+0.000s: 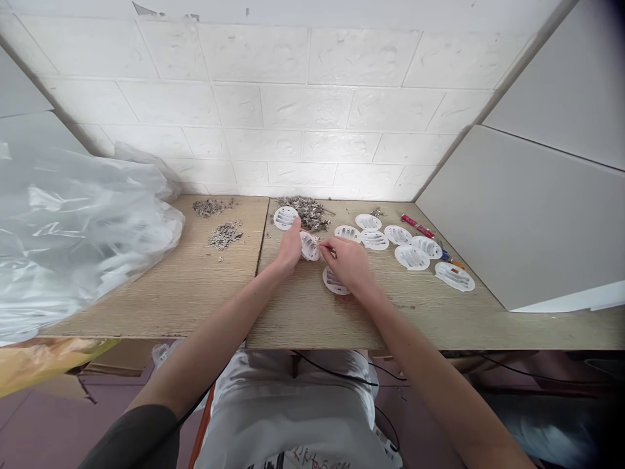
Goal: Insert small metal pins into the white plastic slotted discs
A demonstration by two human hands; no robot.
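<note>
My left hand (290, 250) grips a round white plastic disc with slots (309, 246), tilted up off the wooden table (303, 312). My right hand (347, 262) is closed in a pinch at the disc's right edge, holding a small metal piece (324, 245) too small to make out well. Another white disc (333, 283) lies flat under my right hand. A pile of small grey metal parts (308, 211) sits just behind my hands, with one more disc (285, 217) beside it.
Several white discs (413, 256) lie in rows to the right. A red-handled tool (418, 226) lies near the right partition. Two smaller heaps of metal parts (224, 234) sit on the left board. A big clear plastic bag (73, 228) fills the left side.
</note>
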